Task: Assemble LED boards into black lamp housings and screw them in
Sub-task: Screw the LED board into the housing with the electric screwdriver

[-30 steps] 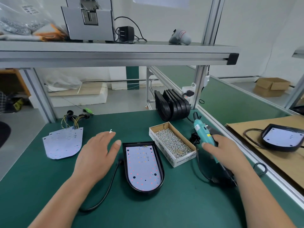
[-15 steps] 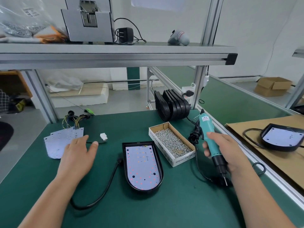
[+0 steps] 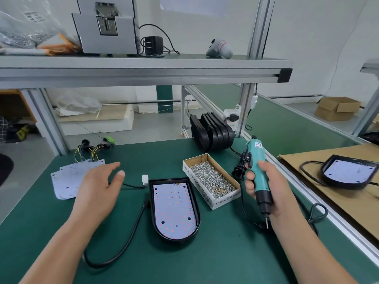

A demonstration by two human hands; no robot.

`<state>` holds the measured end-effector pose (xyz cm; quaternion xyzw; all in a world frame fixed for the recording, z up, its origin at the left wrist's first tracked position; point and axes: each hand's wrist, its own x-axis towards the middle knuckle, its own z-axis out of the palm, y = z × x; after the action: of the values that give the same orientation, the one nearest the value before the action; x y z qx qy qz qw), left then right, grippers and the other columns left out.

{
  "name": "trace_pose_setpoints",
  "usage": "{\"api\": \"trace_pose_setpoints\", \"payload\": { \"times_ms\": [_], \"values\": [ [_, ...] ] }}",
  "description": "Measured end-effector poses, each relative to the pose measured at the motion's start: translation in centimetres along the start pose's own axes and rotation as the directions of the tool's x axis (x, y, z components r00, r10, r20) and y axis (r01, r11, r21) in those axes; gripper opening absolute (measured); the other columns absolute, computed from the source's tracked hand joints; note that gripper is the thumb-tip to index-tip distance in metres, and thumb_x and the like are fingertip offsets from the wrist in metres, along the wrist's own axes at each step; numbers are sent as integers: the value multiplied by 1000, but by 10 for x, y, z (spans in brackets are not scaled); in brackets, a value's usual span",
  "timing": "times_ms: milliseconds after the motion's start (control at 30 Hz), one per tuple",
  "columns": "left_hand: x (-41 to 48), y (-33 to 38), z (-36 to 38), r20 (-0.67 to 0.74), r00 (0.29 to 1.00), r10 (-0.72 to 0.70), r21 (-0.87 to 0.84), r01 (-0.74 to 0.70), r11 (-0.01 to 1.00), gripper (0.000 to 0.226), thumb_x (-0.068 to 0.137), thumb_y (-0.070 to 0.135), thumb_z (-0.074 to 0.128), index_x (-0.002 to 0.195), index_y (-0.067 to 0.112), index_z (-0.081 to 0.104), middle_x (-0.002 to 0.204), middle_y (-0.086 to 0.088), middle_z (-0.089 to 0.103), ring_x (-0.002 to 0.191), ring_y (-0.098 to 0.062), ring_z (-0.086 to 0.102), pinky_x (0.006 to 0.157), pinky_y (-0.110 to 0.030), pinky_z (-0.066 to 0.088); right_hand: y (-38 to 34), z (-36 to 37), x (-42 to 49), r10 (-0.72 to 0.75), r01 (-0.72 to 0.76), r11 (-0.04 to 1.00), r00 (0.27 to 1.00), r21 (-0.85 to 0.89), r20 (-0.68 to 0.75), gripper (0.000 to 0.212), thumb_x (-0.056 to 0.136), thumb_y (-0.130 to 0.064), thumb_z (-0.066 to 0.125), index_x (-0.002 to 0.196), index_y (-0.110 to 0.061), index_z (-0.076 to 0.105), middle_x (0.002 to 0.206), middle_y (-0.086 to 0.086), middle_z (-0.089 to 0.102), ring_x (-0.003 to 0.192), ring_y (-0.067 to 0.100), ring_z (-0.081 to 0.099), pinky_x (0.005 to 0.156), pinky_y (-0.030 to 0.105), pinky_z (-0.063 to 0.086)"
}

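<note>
Since the LED board [image 3: 173,208] sitting in the black lamp housing [image 3: 177,239] on the green mat [image 3: 225,255] looks thin and fragile, I'd steady the rigid rim. Right hand [image 3: 266,193] grips the electric screwdriver [image 3: 257,160], left hand [image 3: 98,189] relaxed, empty.

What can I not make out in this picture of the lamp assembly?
Head view:
- LED board in the housing: any seated screws are too small to tell.
- Spare boards: partly covered by the left hand.
- Screwdriver: grip wrapped by the right hand.
- Second lamp: cut by the right edge.
</note>
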<state>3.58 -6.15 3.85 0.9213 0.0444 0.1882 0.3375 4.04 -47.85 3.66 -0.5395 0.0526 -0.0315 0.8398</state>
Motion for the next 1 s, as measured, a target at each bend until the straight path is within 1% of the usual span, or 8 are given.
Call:
{"api": "trace_pose_setpoints", "payload": {
  "times_ms": [100,200,367,533,667,767,900,1000],
  "values": [
    [-6,33,4,-51,987,151,-61,-154,986,26,105,25,61,128,21,73,121,6,73,121,-20,61,96,-38,47,4,6,-1,-7,9,995,1000,97,-21,25,100,-33,59,111,-11,56,76,7,57,54,20,52,45,25,49],
    [-17,74,20,85,947,310,-87,-303,949,17,103,25,63,111,30,78,101,17,73,103,-11,61,88,-36,49,7,11,0,-27,32,987,999,160,-31,22,101,-32,61,110,-14,53,75,6,56,54,19,51,46,24,48],
    [-23,132,74,386,782,489,71,-553,830,23,108,34,53,114,30,74,109,12,73,108,-16,56,96,-37,48,8,15,-2,-57,65,983,997,174,-49,23,103,-31,62,114,-14,50,74,5,57,55,17,51,47,23,49],
    [-12,174,119,556,721,414,272,-629,729,21,103,30,57,99,21,76,91,-1,72,102,-28,57,77,-37,50,7,14,-2,-55,63,984,997,164,-57,22,104,-30,59,111,-11,51,74,4,57,54,16,53,47,22,49],
    [-8,192,134,643,686,340,391,-676,624,30,91,12,59,64,18,49,63,-1,46,80,-34,61,63,-36,35,7,13,-1,-63,71,984,997,162,-55,23,103,-29,60,114,-11,50,75,5,57,55,17,53,47,22,49],
    [-4,200,139,669,677,306,387,-669,634,25,92,10,59,69,20,54,70,0,54,74,-30,58,59,-34,32,8,11,-1,-58,68,982,997,174,-59,24,102,-29,61,115,-11,50,75,5,57,55,16,53,47,22,49],
    [-4,198,141,681,674,285,346,-640,686,16,96,10,59,91,18,72,88,-2,68,85,-30,63,69,-35,42,7,11,0,-68,81,979,995,187,-74,25,102,-27,61,117,-12,49,76,5,57,56,17,52,47,22,48],
    [-6,191,140,659,694,289,312,-602,735,20,94,4,55,92,14,72,86,-3,68,85,-30,63,72,-37,45,7,10,-1,-88,99,979,994,179,-70,24,102,-27,60,117,-13,48,76,4,56,57,17,52,47,22,47]
  ]
}}
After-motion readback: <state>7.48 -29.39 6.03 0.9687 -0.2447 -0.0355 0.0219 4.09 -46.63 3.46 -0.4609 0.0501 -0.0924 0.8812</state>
